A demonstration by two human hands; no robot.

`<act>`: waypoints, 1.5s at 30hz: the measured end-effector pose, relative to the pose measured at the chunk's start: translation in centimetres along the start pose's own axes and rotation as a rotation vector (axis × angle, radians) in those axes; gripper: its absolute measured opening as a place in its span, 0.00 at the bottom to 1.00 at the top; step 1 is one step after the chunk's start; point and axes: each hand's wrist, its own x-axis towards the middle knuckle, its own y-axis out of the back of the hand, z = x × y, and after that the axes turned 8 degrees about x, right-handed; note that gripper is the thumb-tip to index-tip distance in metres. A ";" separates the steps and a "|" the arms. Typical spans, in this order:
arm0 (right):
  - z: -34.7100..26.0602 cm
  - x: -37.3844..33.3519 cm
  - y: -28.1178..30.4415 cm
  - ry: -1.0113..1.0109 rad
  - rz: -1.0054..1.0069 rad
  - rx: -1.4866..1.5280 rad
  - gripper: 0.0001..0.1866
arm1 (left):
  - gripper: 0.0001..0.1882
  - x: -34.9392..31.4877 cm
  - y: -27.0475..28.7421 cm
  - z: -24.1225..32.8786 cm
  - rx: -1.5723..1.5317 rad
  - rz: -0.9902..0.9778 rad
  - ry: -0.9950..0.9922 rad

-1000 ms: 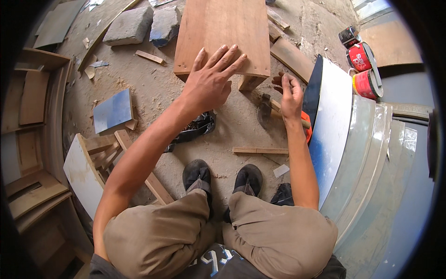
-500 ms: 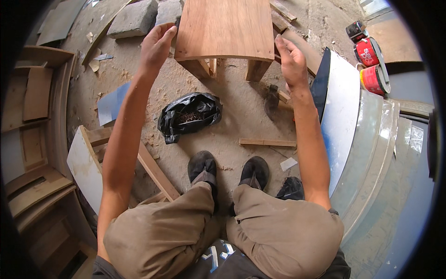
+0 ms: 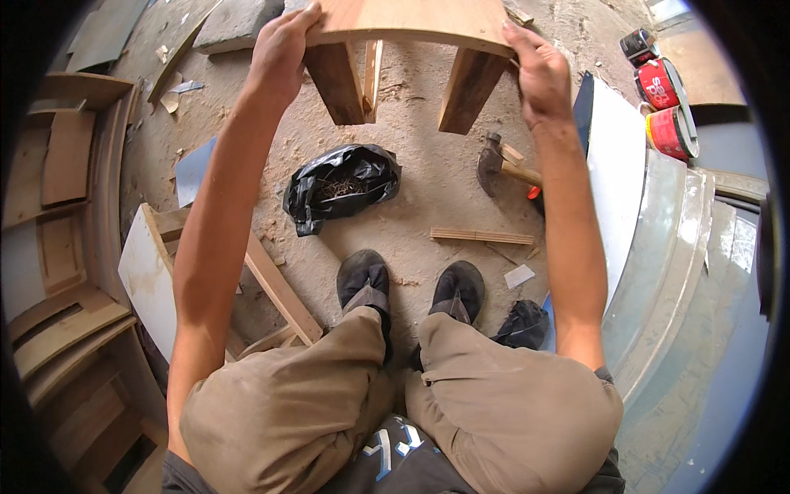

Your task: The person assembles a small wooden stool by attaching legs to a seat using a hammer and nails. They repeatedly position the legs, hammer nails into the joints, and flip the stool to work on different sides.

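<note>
At the far edge of the view, a wooden frame with a flat board top (image 3: 411,18) is tilted, its near end raised. Two dark boards hang under it like legs, the left board (image 3: 336,82) and the right board (image 3: 472,89). My left hand (image 3: 284,51) grips the top's left near corner, thumb above. My right hand (image 3: 541,76) grips the right near corner in the same way. The frame's far end is cut off by the picture edge. Below it lies an open black plastic bag (image 3: 306,193) with brown nails (image 3: 341,188) in it.
A hammer (image 3: 491,166) lies by my right forearm, near a short wood strip (image 3: 481,236). Paint cans (image 3: 661,84) and glass-like panels (image 3: 658,272) stand at the right. Wooden cabinet frames (image 3: 82,247) fill the left. Concrete blocks (image 3: 234,26) lie at the far left.
The wooden frame has moved away from me and its near end has tilted up. Both hands have closed around its near corners. More of the hammer now shows.
</note>
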 end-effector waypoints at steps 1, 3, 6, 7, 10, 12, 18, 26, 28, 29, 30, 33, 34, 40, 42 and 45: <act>-0.2 0.7 0.4 -0.032 0.018 0.021 0.17 | 0.17 0.4 0.2 0.1 0.017 -0.006 -0.056; -1.2 1.7 0.8 -0.036 0.000 0.038 0.18 | 0.14 2.2 0.0 0.8 -0.059 -0.006 0.068; -4.0 1.1 -0.2 -0.078 0.091 -0.053 0.15 | 0.11 1.7 -2.4 3.4 -0.138 0.045 0.168; -4.2 1.2 -0.2 -0.105 0.076 -0.015 0.14 | 0.11 1.5 -2.5 3.7 -0.136 0.057 0.200; -4.1 1.0 -0.9 -0.102 0.082 -0.035 0.14 | 0.11 2.1 -1.7 2.6 -0.257 0.007 0.104; -4.0 0.6 -1.3 -0.090 0.068 -0.017 0.14 | 0.11 2.3 -1.4 1.8 -0.240 0.015 0.064; -3.7 0.2 -0.7 -0.211 0.049 -0.017 0.17 | 0.10 1.3 -0.8 2.5 -0.165 0.120 -0.025; -0.6 2.9 4.9 -0.205 0.031 0.069 0.19 | 0.12 0.8 -3.8 -2.2 -0.287 0.013 -0.049; -0.5 2.6 4.2 -0.155 -0.018 0.058 0.18 | 0.13 1.0 -3.2 -3.9 -0.229 0.050 -0.071; -0.5 2.7 4.9 -0.148 -0.016 0.069 0.18 | 0.13 1.0 -3.5 -3.7 -0.241 0.042 -0.075; -0.5 2.5 6.2 -0.140 -0.004 0.076 0.18 | 0.13 0.7 -4.2 -2.9 -0.256 0.023 -0.076; -1.1 1.7 7.1 -0.120 0.053 0.124 0.18 | 0.11 0.0 -5.1 1.8 -0.155 0.016 -0.121; -1.8 1.7 6.5 -0.112 0.068 0.145 0.17 | 0.10 -0.3 -5.0 3.7 -0.208 0.004 -0.074; -3.1 2.7 3.0 -0.156 -0.086 0.082 0.24 | 0.08 -0.2 -4.3 8.8 -0.257 0.048 -0.032; -1.3 6.4 7.7 -0.318 -0.105 0.304 0.17 | 0.09 1.7 -4.6 7.8 -0.263 0.060 0.013; 1.4 5.0 4.4 -0.333 0.032 0.252 0.18 | 0.07 0.2 -2.7 5.4 -0.280 0.024 0.040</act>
